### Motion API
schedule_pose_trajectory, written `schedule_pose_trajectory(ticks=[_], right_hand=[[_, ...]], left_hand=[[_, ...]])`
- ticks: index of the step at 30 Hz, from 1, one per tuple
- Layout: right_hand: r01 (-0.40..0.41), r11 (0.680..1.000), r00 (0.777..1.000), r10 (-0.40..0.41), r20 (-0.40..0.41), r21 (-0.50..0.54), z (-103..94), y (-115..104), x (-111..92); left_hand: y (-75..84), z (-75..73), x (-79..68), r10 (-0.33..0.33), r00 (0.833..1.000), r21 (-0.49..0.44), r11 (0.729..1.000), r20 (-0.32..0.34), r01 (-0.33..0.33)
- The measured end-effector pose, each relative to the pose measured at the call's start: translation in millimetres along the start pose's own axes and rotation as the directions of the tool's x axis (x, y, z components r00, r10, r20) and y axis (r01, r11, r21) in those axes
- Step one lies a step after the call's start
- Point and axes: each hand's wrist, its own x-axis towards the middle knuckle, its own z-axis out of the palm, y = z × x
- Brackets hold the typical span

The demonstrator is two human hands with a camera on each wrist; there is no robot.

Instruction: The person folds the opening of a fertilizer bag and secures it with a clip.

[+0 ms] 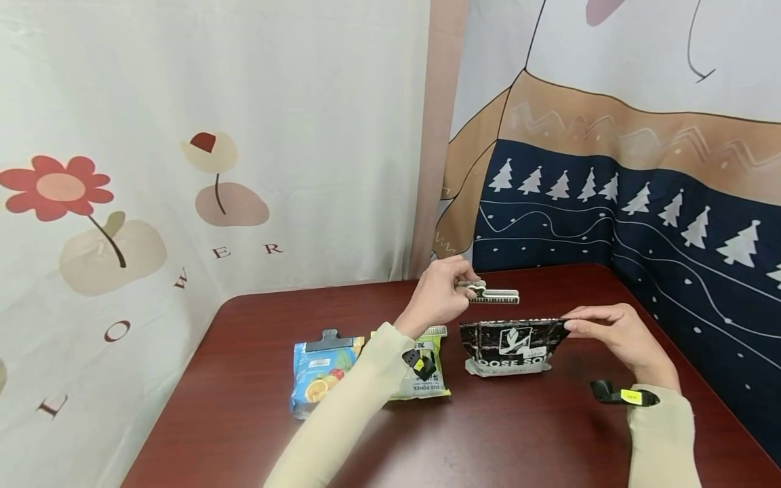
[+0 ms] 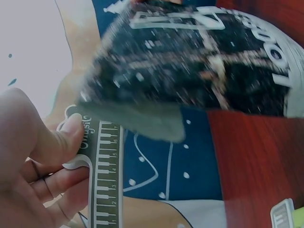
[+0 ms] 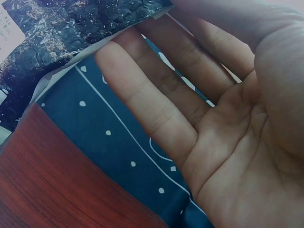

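Note:
My left hand [image 1: 442, 291] pinches a clip [image 1: 497, 296] between thumb and fingers, held above and behind a black bag. In the left wrist view the clip [image 2: 107, 171] shows a piano-key print and the word "Music". The black bag [image 1: 512, 342], lettered "OOSE SO", stands upright on the table with its top edge flattened. My right hand [image 1: 616, 339] pinches that top edge at its right corner. Up close in the right wrist view, the bag [image 3: 71, 33] is crinkled and glossy, and my right fingers lie behind its edge.
A blue fruit-print bag [image 1: 320, 373] with a dark clip [image 1: 329, 340] across its top lies left on the red-brown table [image 1: 244, 379]. Beside it is a green bag [image 1: 427, 383] with a pale clip [image 1: 436, 331], partly behind my left sleeve. Curtains hang behind the table.

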Motion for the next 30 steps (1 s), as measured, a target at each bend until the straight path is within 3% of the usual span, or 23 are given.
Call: schedule_pose_trajectory(ticks=[14,23,30], right_hand=[[-0.004,1.000,1.000,0.004,-0.011,-0.017,1.0,-2.5,-0.4],[0.032,0.999,0.999,-0.032,-0.002,0.030,1.3,-2.1,0.5],[0.018,1.000,1.000,-0.018,-0.019,-0.025,1.2,-1.9,0.0]], left_hand=[[35.6,0.1,-12.0,0.100,0.994,0.049,0.994,-0.048,-0.098],[47.8,3.8,-15.6,0.114,0.993,0.054,0.992,-0.029,-0.112],[55.4,10.4,-16.2,0.147,0.989,0.057,0.988,-0.011,-0.146]])
